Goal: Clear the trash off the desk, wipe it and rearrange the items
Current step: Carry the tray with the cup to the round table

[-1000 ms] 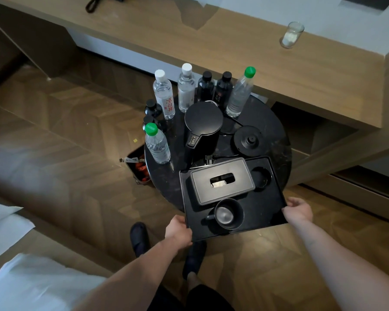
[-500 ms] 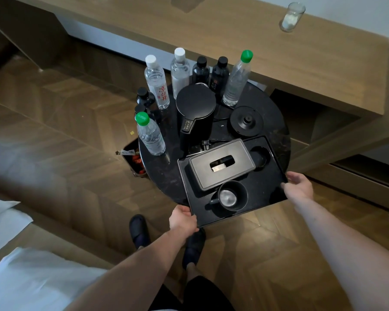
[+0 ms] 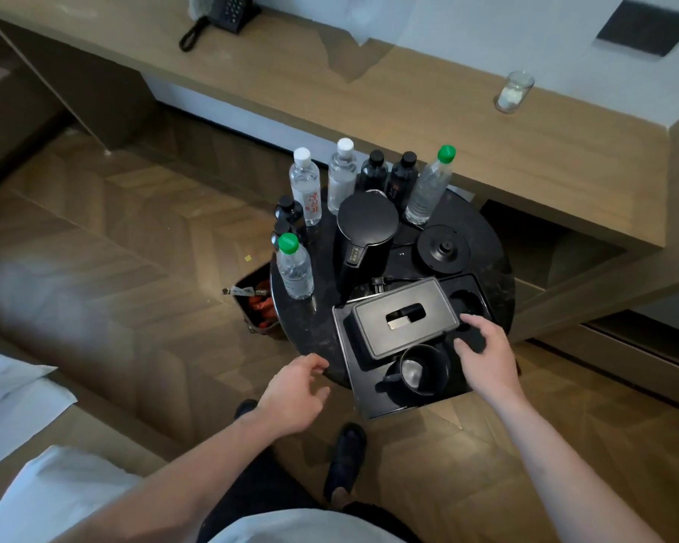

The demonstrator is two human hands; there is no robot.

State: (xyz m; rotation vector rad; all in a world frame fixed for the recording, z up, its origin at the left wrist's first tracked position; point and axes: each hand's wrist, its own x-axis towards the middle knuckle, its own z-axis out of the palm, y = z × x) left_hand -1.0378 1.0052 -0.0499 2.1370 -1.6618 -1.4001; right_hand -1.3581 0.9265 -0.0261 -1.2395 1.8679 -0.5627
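Note:
A black tray (image 3: pixel 345 331) lies on the near side of a round black table (image 3: pixel 494 248), its front part hanging over the table's edge. On the tray sit a dark tissue box (image 3: pixel 404 317) and a black cup (image 3: pixel 422 370). My right hand (image 3: pixel 487 358) hovers open over the tray's right part, fingers spread beside the tissue box. My left hand (image 3: pixel 295 393) is open, just left of the tray and apart from it. A black kettle (image 3: pixel 365 233) and its base (image 3: pixel 443 248) stand behind the tray, ringed by several water bottles (image 3: pixel 295 268).
A small bin (image 3: pixel 257 303) with red trash stands on the floor left of the table. The long wooden desk (image 3: pixel 408 96) behind holds a glass (image 3: pixel 514 92) and a phone (image 3: pixel 228 13). White bedding (image 3: pixel 24 499) lies at the lower left. My feet stand below the tray.
Both hands have let go of the tray's front corners. The right hand moved up over the tray; the left drew back to the left. The tray now rests on the table.

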